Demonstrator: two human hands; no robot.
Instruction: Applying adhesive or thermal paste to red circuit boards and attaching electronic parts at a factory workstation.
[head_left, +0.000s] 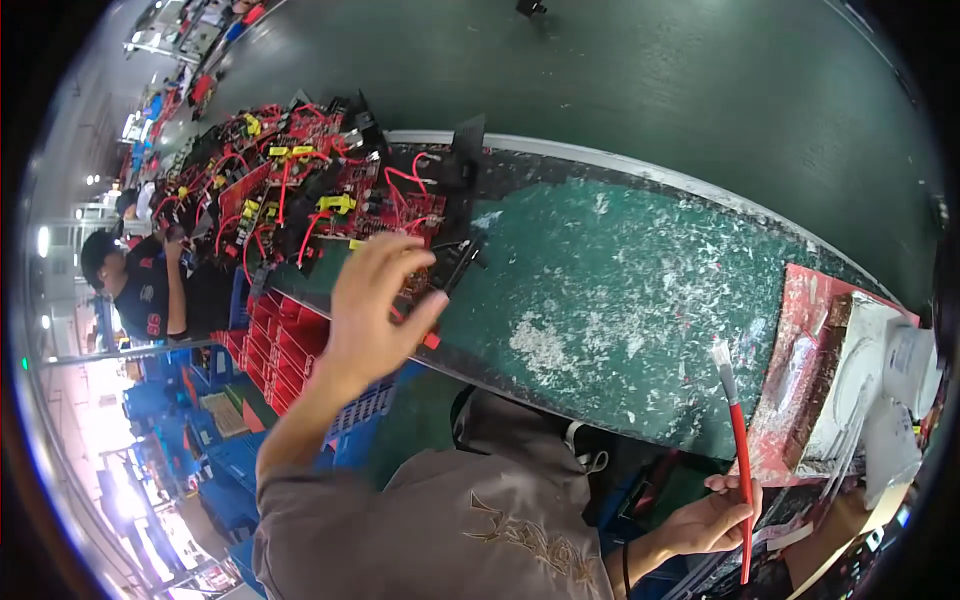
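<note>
A long green surface [620, 290], scuffed with white marks, runs from ten o'clock toward four. Beyond it, at twelve, lies dark green floor [600, 80]. Blue crates [225, 470] stack at eight o'clock, with bright lamps [42, 240] glaring at nine.

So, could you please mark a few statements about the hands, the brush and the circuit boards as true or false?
1. The right hand holds a red-handled brush. True.
2. The brush's bristles point downward. False: they point up.
3. The left hand reaches toward the red circuit boards on the green worktop. True.
4. The left hand grips a blue crate. False: it is open by a board's edge; the blue crates sit below.
</note>
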